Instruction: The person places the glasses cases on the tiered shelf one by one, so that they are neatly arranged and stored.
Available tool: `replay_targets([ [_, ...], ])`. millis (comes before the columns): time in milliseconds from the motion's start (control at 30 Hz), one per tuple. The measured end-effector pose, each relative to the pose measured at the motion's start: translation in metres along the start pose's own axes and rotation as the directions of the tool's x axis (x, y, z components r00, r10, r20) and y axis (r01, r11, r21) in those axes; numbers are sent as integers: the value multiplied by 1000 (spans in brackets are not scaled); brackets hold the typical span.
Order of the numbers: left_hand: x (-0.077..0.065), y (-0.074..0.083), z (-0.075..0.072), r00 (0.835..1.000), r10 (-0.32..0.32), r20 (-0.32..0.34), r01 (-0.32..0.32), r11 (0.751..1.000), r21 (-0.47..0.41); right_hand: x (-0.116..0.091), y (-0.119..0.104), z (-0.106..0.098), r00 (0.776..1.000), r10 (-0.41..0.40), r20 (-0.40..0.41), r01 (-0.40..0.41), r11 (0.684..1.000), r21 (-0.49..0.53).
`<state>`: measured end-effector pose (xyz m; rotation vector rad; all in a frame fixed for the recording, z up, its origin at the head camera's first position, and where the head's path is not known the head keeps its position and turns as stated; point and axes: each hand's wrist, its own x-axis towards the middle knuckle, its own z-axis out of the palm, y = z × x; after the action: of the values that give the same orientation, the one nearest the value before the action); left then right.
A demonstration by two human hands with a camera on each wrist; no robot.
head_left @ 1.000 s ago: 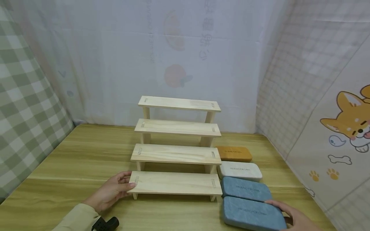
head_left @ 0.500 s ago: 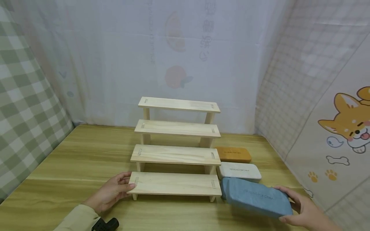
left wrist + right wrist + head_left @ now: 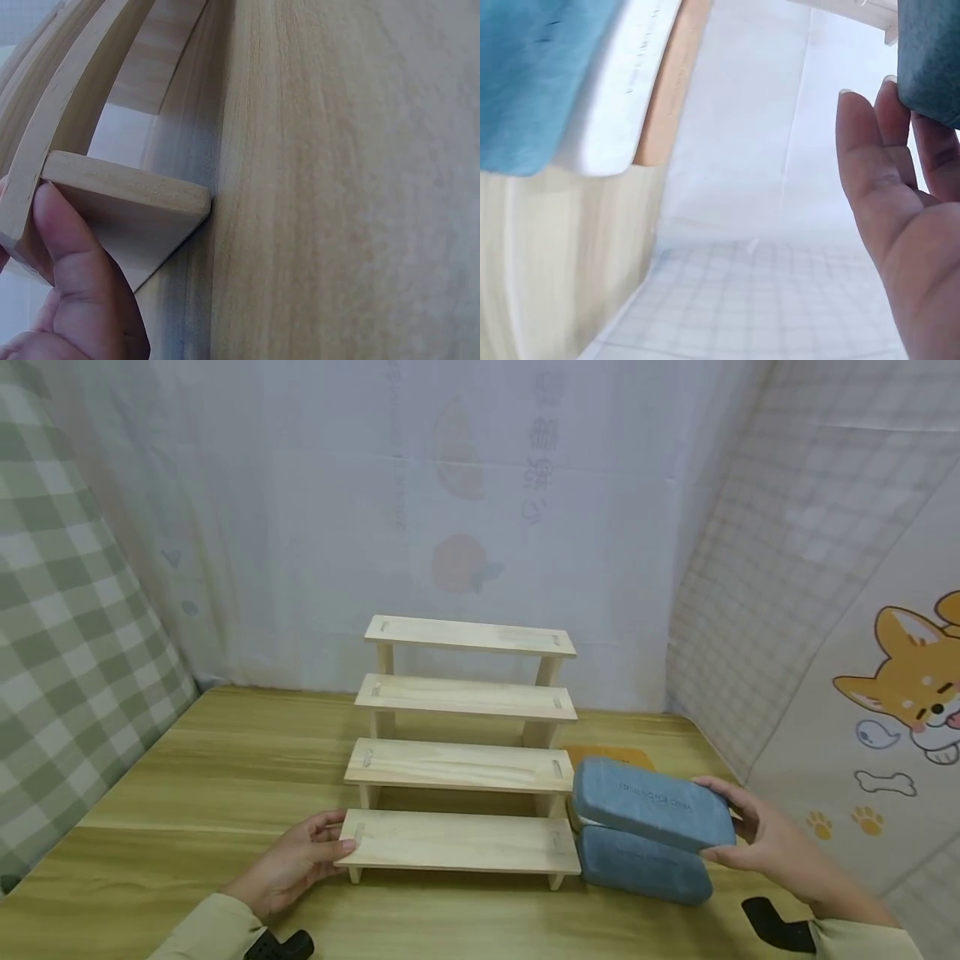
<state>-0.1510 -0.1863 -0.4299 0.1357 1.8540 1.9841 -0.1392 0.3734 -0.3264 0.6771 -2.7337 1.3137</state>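
A pale wooden four-step display stand (image 3: 457, 843) stands on the table in the head view. My left hand (image 3: 296, 864) pinches the left end of its lowest shelf, thumb on top; the left wrist view shows a finger against the support leg (image 3: 127, 187). On the right, my right hand (image 3: 768, 835) grips the right end of a blue glasses case (image 3: 652, 806), raised and tilted over the others. Beneath it lies a second blue glasses case (image 3: 645, 870). A white glasses case (image 3: 615, 97), mostly covered in the head view, and an orange one (image 3: 611, 754) lie behind.
The wood-grain table (image 3: 217, 793) extends left and in front of the stand. A white printed curtain (image 3: 300, 552) hangs behind. Green checked cloth (image 3: 67, 635) borders the left side, and a dog-patterned sheet (image 3: 817, 710) the right.
My right hand has lifted the nearest blue glasses case off the table and carried it up and away from me, over the other cases. The left hand still holds the shelf end.
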Motion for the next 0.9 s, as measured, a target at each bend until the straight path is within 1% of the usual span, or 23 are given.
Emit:
replay_targets([
  [67, 0, 0, 0, 1000, -1, 2, 1, 1000, -6, 10, -5, -2, 1000, -9, 3, 9, 1000, 2],
  [200, 0, -1, -1, 1000, -6, 6, 7, 1000, -16, 31, -18, -5, 999, 45, 24, -45, 999, 9],
  [467, -1, 0, -2, 1000, -18, 1, 18, 1000, -20, 71, -43, -6, 998, 44, 41, -44, 999, -2],
  [567, -1, 0, -2, 1000, -20, 1, 20, 1000, -22, 86, -52, -6, 997, 68, 45, -68, 998, -8],
  [733, -1, -1, -2, 1000, -19, -1, 19, 1000, -12, 111, -67, -7, 996, 68, 58, -66, 998, -22],
  [900, -1, -1, -1, 1000, -13, 0, 13, 1000, -16, 136, -80, -7, 995, 73, 70, -73, 997, 5],
])
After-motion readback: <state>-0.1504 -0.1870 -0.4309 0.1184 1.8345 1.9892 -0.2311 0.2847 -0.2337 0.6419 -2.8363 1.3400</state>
